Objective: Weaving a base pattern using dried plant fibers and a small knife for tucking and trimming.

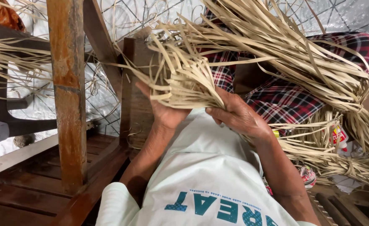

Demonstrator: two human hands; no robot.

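Observation:
A thick bundle of flat, pale straw strips lies across my lap, which is covered by a red, black and white checked cloth. My left hand is cupped under the loose bent ends of the strips, fingers curled up around them. My right hand grips the same tuft from the right, thumb pressed on top. Further right the bundle is tied with a strip knot. My white shirt fills the lower middle.
A worn wooden post stands at left on a dark slatted wooden floor. A slanted wooden brace rises behind it. More straw strips lie at the lower right over small colourful packets. White sheeting hangs behind.

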